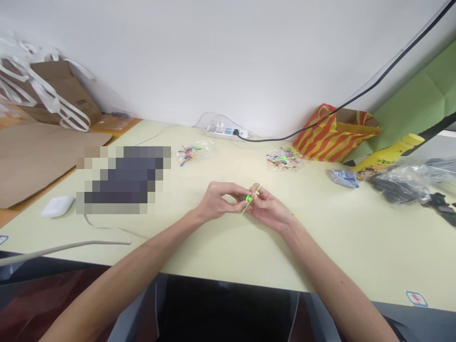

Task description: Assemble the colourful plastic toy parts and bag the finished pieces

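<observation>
Both hands meet above the middle of the table around a small bright green plastic piece (248,198) with a thin, straight bar that slants up to the right. My left hand (224,200) pinches its round middle from the left between thumb and fingers. From the right, my right hand (269,206) has its fingertips closed at the bar's upper part, where a small pale bit shows. The fingers hide some of the piece, so its exact kind is unclear. A tiny yellow and dark bit (296,215) lies on the table beside my right wrist.
Clear bags of colourful plastic parts (192,151) (284,159) lie beyond my hands. A power strip (227,132) with a black cable sits by the wall. Right stand a striped bag (335,135) and a yellow bottle (386,156); left lie a white case (58,206) and a blurred-out dark object (123,178).
</observation>
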### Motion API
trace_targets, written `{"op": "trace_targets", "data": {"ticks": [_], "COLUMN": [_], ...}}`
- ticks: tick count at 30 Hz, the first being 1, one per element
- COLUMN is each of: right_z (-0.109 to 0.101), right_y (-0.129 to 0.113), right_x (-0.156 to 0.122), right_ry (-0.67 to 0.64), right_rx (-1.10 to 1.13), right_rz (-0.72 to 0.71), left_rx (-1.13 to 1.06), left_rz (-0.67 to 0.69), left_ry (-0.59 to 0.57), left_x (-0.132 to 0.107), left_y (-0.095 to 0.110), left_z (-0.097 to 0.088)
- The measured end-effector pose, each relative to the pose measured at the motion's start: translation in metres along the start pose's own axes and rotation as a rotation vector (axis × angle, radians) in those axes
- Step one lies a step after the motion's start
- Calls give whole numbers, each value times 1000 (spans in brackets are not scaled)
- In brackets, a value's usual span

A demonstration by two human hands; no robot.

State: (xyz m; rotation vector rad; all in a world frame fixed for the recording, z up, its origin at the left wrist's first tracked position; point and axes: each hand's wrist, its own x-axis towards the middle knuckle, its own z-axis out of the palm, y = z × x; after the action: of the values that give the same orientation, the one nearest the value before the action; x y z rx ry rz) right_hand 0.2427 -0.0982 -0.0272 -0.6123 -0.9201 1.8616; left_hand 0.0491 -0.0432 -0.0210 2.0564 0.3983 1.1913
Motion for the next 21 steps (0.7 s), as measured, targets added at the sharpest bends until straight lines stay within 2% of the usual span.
{"op": "trace_targets", "data": {"ticks": [21], "right_z": [1], "right_y": [-5], "right_x": [0], "right_ry": [34], "right_rx": [-102], "right_rz": [15], "left_rx": [-62], "left_rz": [-52], "left_ry": [-22], "left_x": [0], "left_y": [3], "left_z": [0]}}
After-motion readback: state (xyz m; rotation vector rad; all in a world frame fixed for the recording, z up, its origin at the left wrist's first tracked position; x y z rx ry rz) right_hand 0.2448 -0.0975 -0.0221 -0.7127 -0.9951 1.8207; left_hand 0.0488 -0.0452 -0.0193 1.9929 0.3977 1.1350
